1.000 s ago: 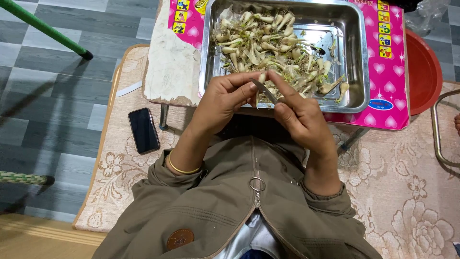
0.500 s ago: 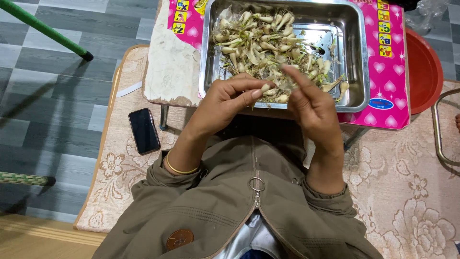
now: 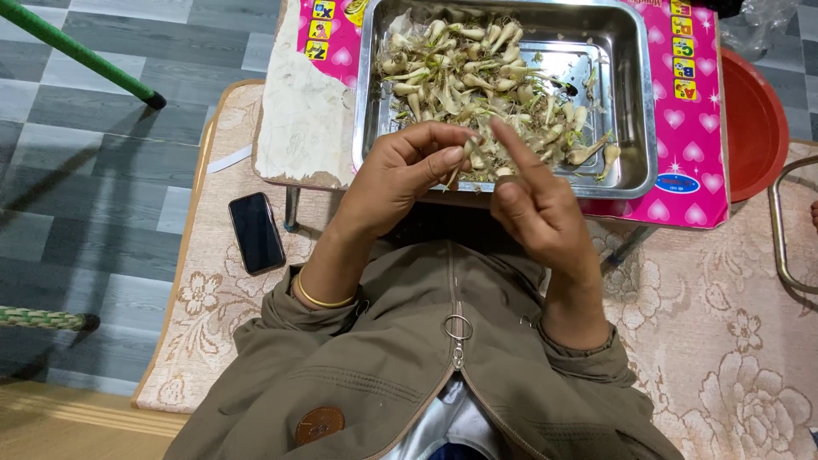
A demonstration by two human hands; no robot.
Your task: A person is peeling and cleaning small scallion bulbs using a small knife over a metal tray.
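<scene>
A patterned mat (image 3: 733,358) lies under a pink surface (image 3: 694,128) that carries a steel tray (image 3: 626,102) of pale bulbs (image 3: 460,77). At its near rim the left hand (image 3: 400,175) has its grip pinching one small bulb (image 3: 468,150). The right hand (image 3: 541,213) is beside it, grip spread, forefinger raised
</scene>
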